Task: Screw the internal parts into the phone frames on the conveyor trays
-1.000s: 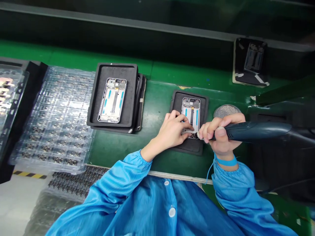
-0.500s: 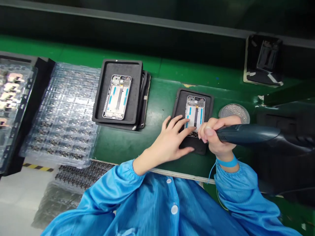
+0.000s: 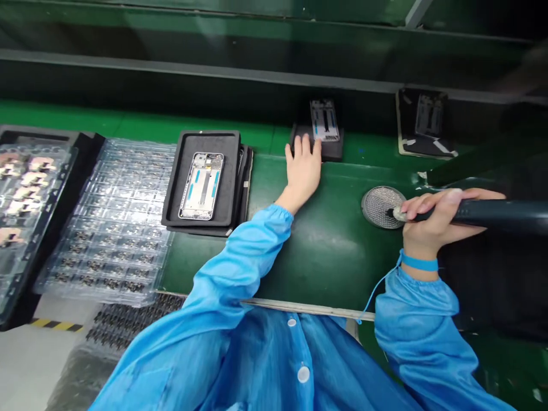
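My left hand (image 3: 303, 171) reaches to the back of the bench with its fingers stretched out. Its fingertips are at the near edge of a black foam tray (image 3: 331, 150), and a phone frame (image 3: 324, 119) with blue strips lies on that tray. My right hand (image 3: 432, 225) is wrapped round a dark electric screwdriver (image 3: 483, 213) held nearly level. The screwdriver's tip points left, over a round dish (image 3: 379, 202) with a dotted metal surface. Whether a screw sits on the tip is too small to tell.
Left of centre, stacked black foam trays (image 3: 229, 182) carry another phone frame (image 3: 202, 185). Clear plastic trays (image 3: 124, 211) of small parts lie further left, beside a dark rack (image 3: 55, 228). At the back right, a black pad (image 3: 406, 123) holds a dark phone frame (image 3: 429, 114).
The foam tray with the phone frame has moved from in front of me to the back of the bench, my left hand with it. My right hand has shifted the screwdriver right, to the round dish.
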The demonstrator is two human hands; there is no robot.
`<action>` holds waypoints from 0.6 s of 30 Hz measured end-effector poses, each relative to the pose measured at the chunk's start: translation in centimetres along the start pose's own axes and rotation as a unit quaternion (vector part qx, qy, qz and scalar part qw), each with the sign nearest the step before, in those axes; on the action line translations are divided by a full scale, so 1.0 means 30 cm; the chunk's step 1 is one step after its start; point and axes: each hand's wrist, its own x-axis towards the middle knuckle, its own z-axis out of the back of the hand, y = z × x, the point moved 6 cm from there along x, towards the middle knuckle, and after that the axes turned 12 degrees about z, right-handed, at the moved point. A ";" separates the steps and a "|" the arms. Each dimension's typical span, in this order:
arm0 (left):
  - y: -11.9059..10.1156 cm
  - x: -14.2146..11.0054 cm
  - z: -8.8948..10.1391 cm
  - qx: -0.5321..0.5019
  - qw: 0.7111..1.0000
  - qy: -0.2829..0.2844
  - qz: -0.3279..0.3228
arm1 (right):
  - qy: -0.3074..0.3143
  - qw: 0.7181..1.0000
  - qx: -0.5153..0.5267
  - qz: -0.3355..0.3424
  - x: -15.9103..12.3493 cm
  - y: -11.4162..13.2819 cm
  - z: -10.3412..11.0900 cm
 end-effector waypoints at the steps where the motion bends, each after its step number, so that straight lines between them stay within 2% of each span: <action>1: -0.015 0.034 0.023 -0.014 1.000 -0.015 0.017 | -0.001 1.000 -0.001 -0.006 0.005 -0.017 0.009; 2: -0.026 0.046 0.053 -0.031 0.999 -0.029 0.021 | 0.001 1.000 -0.001 -0.013 0.006 -0.032 0.014; 4: -0.020 0.012 0.131 -0.064 0.997 -0.049 0.002 | 0.007 1.000 0.004 -0.025 0.002 -0.052 0.014; 6: 0.049 -0.073 0.230 -0.078 0.995 -0.065 -0.024 | 0.020 0.999 0.016 -0.033 -0.006 -0.061 0.005; 8: 0.196 -0.167 0.340 -0.074 0.993 -0.093 -0.015 | 0.036 0.998 0.024 -0.041 -0.013 -0.065 -0.007; 10: 0.405 -0.242 0.439 -0.052 0.989 -0.132 0.037 | 0.045 0.998 0.027 -0.041 -0.019 -0.065 -0.016; 11: 0.524 -0.269 0.480 -0.033 0.984 -0.155 0.086 | 0.046 0.998 0.027 -0.040 -0.021 -0.065 -0.019; 13: 0.759 -0.313 0.539 0.010 0.955 -0.205 0.216 | 0.046 0.998 0.025 -0.039 -0.025 -0.068 -0.024; 14: 0.853 -0.326 0.549 0.014 0.943 -0.209 0.258 | 0.048 0.998 0.024 -0.042 -0.027 -0.071 -0.026; 15: 0.924 -0.327 0.541 0.001 0.945 -0.182 0.271 | 0.050 0.997 0.024 -0.047 -0.029 -0.076 -0.029; 16: 0.982 -0.328 0.529 -0.021 0.944 -0.159 0.288 | 0.053 0.997 0.025 -0.052 -0.031 -0.081 -0.030; 18: 1.048 -0.324 0.494 -0.063 0.943 -0.107 0.309 | 0.055 0.996 0.029 -0.057 -0.034 -0.090 -0.031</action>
